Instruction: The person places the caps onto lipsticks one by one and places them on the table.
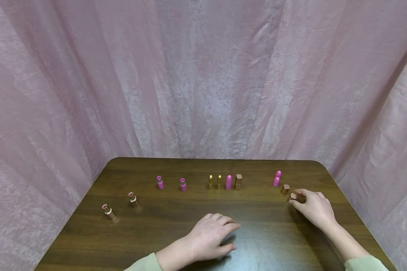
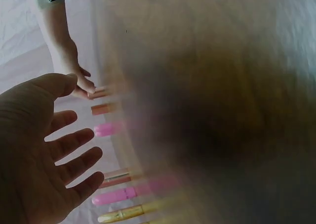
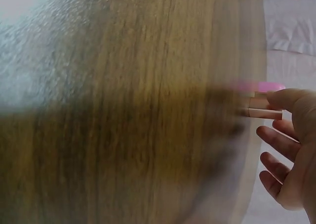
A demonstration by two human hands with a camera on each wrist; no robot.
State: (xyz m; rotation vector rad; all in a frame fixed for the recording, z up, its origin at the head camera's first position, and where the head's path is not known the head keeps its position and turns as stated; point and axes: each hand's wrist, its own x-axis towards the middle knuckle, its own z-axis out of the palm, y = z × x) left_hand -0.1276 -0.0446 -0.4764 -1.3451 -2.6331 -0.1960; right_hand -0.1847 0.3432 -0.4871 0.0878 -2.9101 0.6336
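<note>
At the right of the table my right hand (image 1: 314, 207) has thumb and index finger at the two sides of a copper lipstick cap (image 1: 292, 197), pinching it; the cap stands on or very near the wood. Just behind it is a second copper cap (image 1: 285, 189). Two pink caps (image 1: 276, 181) stand farther back. My left hand (image 1: 210, 235) hovers low over the front middle of the table, fingers spread and loosely bent, holding nothing. The left wrist view shows its bare palm (image 2: 29, 150).
Closed lipsticks stand in a row at the back middle: two gold (image 1: 219, 182), one pink (image 1: 228, 182), one copper (image 1: 238, 182). Uncapped pink lipsticks (image 1: 160, 182) (image 1: 183, 184) and uncapped copper lipsticks (image 1: 133, 200) (image 1: 109, 212) stand at the left. A pink curtain (image 1: 203, 82) hangs behind the table.
</note>
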